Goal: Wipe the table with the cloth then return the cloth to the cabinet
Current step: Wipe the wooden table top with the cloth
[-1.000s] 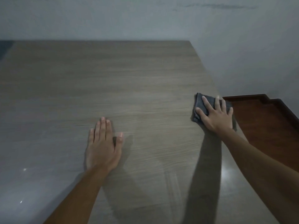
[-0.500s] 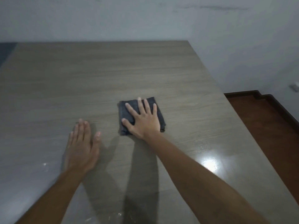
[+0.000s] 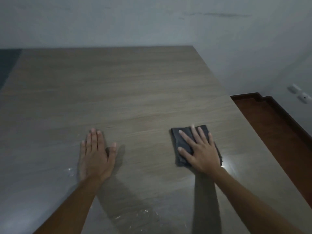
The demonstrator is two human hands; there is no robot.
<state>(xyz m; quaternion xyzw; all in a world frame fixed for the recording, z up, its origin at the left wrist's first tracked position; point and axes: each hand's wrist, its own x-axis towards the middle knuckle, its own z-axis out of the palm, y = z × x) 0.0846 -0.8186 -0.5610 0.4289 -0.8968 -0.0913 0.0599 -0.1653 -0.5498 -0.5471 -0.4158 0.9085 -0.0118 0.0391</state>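
Note:
A folded dark grey cloth [image 3: 179,142] lies flat on the wood-grain table [image 3: 135,98], right of centre. My right hand [image 3: 200,149] presses down on the cloth with straight, spread fingers and covers most of it. My left hand [image 3: 96,156] rests flat on the bare tabletop to the left, fingers straight and together, about a forearm's length from the cloth. No cabinet is in view.
The table's right edge [image 3: 253,132] runs diagonally, with reddish-brown floor and dark skirting [image 3: 278,125] below it. A pale wall stands behind, with white wall sockets [image 3: 300,93] at far right. Faint wet smears shine on the near tabletop [image 3: 143,215].
My right hand slid the cloth from the right edge to the middle, then back toward the right. My left hand stayed flat on the table.

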